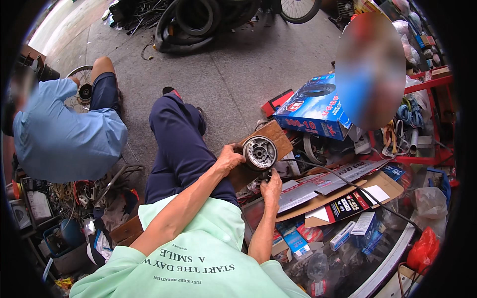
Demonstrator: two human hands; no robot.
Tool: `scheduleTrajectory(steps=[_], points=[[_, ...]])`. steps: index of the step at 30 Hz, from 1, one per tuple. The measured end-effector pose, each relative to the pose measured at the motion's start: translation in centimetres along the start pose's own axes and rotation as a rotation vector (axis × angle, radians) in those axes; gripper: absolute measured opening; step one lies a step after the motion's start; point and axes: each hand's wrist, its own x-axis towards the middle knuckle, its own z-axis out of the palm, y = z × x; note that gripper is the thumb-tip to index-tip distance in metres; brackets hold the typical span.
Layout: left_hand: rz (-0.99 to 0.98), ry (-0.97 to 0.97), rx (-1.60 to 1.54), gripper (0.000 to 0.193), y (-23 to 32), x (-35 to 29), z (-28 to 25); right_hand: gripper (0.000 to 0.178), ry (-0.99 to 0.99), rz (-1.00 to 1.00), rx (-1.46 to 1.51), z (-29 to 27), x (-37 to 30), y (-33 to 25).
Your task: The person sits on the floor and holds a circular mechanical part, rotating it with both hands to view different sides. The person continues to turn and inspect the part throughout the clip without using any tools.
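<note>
A small round metal wheel hub (260,152), with a silver spoked face and a dark outer ring, rests over a brown wooden board (279,138) beside my knees. My left hand (230,159) grips its left edge, fingers closed around the rim. Just below the hub, my right hand (272,188) is closed near a small dark piece (266,175) at the hub's lower edge; what exactly its fingers hold is too small to make out. A black cable (343,178) runs from beside the hub toward the right.
Flattened cardboard (293,211) and small boxes (364,226) lie to my right. Beyond the board sits a large blue box (315,107). A person in a blue shirt (69,131) sits at left beside a spoked wheel (84,92). Black tires (198,20) lie on the floor ahead.
</note>
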Motion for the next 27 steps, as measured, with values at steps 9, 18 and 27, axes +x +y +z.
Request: scheduleTrajectory(steps=[9, 18, 27], points=[[0.119, -0.006, -0.181, 0.043, 1.6, -1.3, 0.5, 0.048, -0.009, -0.034, 0.129, -0.3, 1.7, 0.0], [0.125, 0.153, 0.109, 0.042, -3.7, 3.5, 1.3, 0.032, -0.167, 0.349, 0.175, 12.6, 3.6, 14.7], [0.208, 0.143, 0.231, 0.036, -2.6, 1.4, 1.9, 0.041, -0.039, 0.114, 0.057, 2.8, 4.0, 1.4]])
